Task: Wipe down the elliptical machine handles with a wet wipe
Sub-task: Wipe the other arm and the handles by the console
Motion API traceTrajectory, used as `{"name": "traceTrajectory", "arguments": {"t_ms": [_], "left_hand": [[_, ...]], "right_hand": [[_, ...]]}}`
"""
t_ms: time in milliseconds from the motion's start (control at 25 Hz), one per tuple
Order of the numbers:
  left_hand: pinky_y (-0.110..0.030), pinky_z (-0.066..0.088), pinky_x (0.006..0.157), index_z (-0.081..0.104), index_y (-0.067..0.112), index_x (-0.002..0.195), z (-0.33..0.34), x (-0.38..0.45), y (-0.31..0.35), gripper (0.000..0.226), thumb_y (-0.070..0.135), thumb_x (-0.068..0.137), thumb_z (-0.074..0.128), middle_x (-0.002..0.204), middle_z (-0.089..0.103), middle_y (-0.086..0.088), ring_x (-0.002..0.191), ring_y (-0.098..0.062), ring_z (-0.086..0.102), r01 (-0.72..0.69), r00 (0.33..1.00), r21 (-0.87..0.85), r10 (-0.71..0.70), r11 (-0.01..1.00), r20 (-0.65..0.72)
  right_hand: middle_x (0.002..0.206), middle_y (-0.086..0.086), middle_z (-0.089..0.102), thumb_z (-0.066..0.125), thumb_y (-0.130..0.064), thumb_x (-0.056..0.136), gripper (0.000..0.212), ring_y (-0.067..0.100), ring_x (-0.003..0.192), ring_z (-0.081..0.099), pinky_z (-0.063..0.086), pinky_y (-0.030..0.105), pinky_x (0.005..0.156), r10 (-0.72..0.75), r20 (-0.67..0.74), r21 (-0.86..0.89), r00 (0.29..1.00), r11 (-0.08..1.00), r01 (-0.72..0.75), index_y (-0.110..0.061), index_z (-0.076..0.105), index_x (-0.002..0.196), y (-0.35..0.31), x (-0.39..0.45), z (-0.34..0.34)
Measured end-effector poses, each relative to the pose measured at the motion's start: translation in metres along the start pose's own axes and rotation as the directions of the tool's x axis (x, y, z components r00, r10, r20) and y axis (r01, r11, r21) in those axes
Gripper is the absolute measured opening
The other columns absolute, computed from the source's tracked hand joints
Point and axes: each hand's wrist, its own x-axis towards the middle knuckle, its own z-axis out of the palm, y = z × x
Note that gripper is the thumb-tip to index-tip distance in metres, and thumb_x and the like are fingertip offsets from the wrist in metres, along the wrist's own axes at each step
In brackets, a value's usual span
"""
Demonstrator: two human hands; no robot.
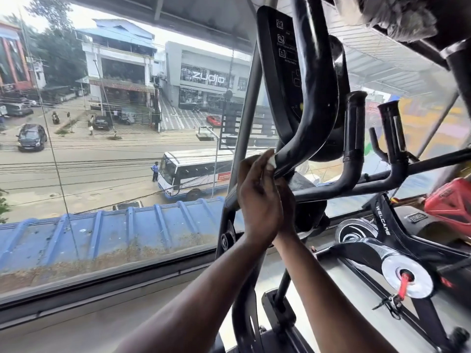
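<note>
1. You are working at the lower bend of the curved black handle (309, 138) of the elliptical, right in front of the console (283, 59). Both hands are raised to the same spot, near the window (114, 149).
2. Your left hand (257, 197) is in front, its back to the camera, with thumb and fingers pinching the white wet wipe (272, 163) against the handle's underside edge. Only a small patch of the wipe is showing; the rest is hidden in the grip.
3. Your right hand (286, 200) is sitting mostly behind the left. I cannot tell whether it is holding the wipe, the bar or nothing.
4. Judgement: the wiping is under way on this bend. The upright grips (355, 123) further right look like they are not being touched at this moment.
5. Risk: with the wipe bunched so small, you are likely covering only a narrow strip, so the far side of the tube may be going unwiped.
6. Risk: the pinch is light and at the wipe's edge, so a pull along the curve could be dragging it out of your fingers and dropping it to the floor.
7. Risk: the handle is a moving arm, so pressing hard could be swinging it toward the console or your wrists.
8. Risk: crowded hands are blocking your view of the contact.
</note>
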Motion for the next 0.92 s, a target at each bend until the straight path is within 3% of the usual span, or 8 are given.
{"name": "traceTrajectory", "arguments": {"t_ms": [80, 200, 400, 480, 600, 720, 800, 920], "left_hand": [[-0.041, 0.054, 0.089, 0.071, 0.017, 0.114, -0.002, 0.003, -0.025, 0.026, 0.021, 0.097, 0.052, 0.100, 0.057, 0.018, 0.100, -0.016, 0.063, 0.078, 0.997, 0.066, -0.078, 0.995, -0.007], [-0.052, 0.056, 0.083, 0.072, 0.021, 0.111, -0.006, 0.008, -0.024, 0.031, 0.026, 0.091, 0.050, 0.096, 0.055, 0.023, 0.097, -0.019, 0.064, 0.234, 0.972, 0.035, -0.233, 0.972, -0.020], [-0.032, 0.053, 0.085, 0.071, 0.020, 0.111, 0.003, 0.005, 0.020, 0.024, 0.014, 0.096, 0.054, 0.101, 0.061, 0.006, 0.098, -0.015, 0.063, -0.060, 0.998, -0.032, 0.060, 0.998, -0.013], [-0.040, 0.054, 0.086, 0.072, 0.018, 0.110, -0.001, 0.003, -0.003, 0.023, 0.014, 0.096, 0.055, 0.100, 0.062, 0.007, 0.097, -0.013, 0.064, -0.019, 1.000, 0.029, 0.019, 0.999, -0.022], [-0.047, 0.053, 0.089, 0.073, 0.023, 0.107, -0.003, 0.006, -0.002, 0.026, 0.011, 0.093, 0.055, 0.097, 0.062, 0.008, 0.095, -0.014, 0.064, 0.133, 0.990, 0.043, -0.130, 0.990, -0.055], [-0.031, 0.054, 0.085, 0.073, 0.021, 0.108, 0.012, 0.009, 0.049, 0.025, 0.009, 0.095, 0.056, 0.098, 0.063, 0.003, 0.095, -0.013, 0.064, -0.029, 0.997, -0.033, 0.027, 0.999, -0.070], [-0.026, 0.052, 0.085, 0.071, 0.021, 0.112, 0.018, 0.006, 0.068, 0.023, 0.013, 0.097, 0.057, 0.102, 0.063, 0.003, 0.099, -0.011, 0.063, -0.148, 0.985, -0.059, 0.142, 0.987, -0.096], [-0.031, 0.053, 0.084, 0.071, 0.016, 0.115, 0.011, -0.001, 0.042, 0.023, 0.014, 0.097, 0.056, 0.101, 0.063, 0.002, 0.097, -0.011, 0.063, -0.161, 0.982, 0.057, 0.166, 0.985, -0.085]], "right_hand": [[0.091, -0.008, 0.066, 0.040, -0.010, 0.099, 0.023, -0.005, 0.076, 0.062, 0.051, 0.020, 0.076, -0.072, -0.135, 0.127, 0.988, 0.988, 0.089, -0.018, 0.061, 0.100, -0.015, 0.003, 0.009], [0.084, -0.013, 0.068, 0.041, -0.017, 0.087, 0.026, 0.001, 0.080, 0.061, 0.048, 0.032, 0.079, -0.130, -0.238, 0.179, 0.962, 0.968, 0.175, -0.023, 0.066, 0.085, -0.032, 0.007, 0.013], [0.096, -0.012, 0.068, 0.041, -0.012, 0.098, 0.026, -0.008, 0.093, 0.060, 0.049, 0.031, 0.088, -0.274, -0.196, 0.073, 0.941, 0.953, 0.293, -0.015, 0.067, 0.104, -0.035, 0.004, 0.003], [0.085, -0.014, 0.070, 0.040, -0.019, 0.088, 0.029, 0.003, 0.087, 0.063, 0.050, 0.031, 0.082, -0.232, -0.258, 0.212, 0.938, 0.933, 0.289, -0.023, 0.069, 0.090, -0.046, 0.002, 0.005], [0.076, -0.019, 0.068, 0.038, -0.016, 0.082, 0.030, -0.001, 0.074, 0.059, 0.048, 0.023, 0.072, -0.269, -0.265, 0.260, 0.926, 0.905, 0.338, -0.026, 0.067, 0.084, -0.056, 0.003, 0.000], [0.092, -0.013, 0.068, 0.042, -0.007, 0.097, 0.027, -0.003, 0.088, 0.060, 0.048, 0.029, 0.078, -0.386, -0.175, 0.085, 0.906, 0.910, 0.405, -0.020, 0.065, 0.099, -0.059, 0.004, -0.008], [0.107, -0.006, 0.065, 0.045, -0.009, 0.099, 0.021, 0.003, 0.097, 0.060, 0.047, 0.024, 0.084, -0.400, -0.133, 0.055, 0.907, 0.911, 0.410, -0.010, 0.061, 0.113, -0.056, 0.003, -0.011], [0.099, -0.005, 0.057, 0.049, -0.014, 0.091, 0.013, 0.009, 0.090, 0.055, 0.045, 0.017, 0.078, -0.435, -0.287, 0.137, 0.854, 0.863, 0.486, -0.016, 0.054, 0.102, -0.062, -0.010, -0.013]]}}
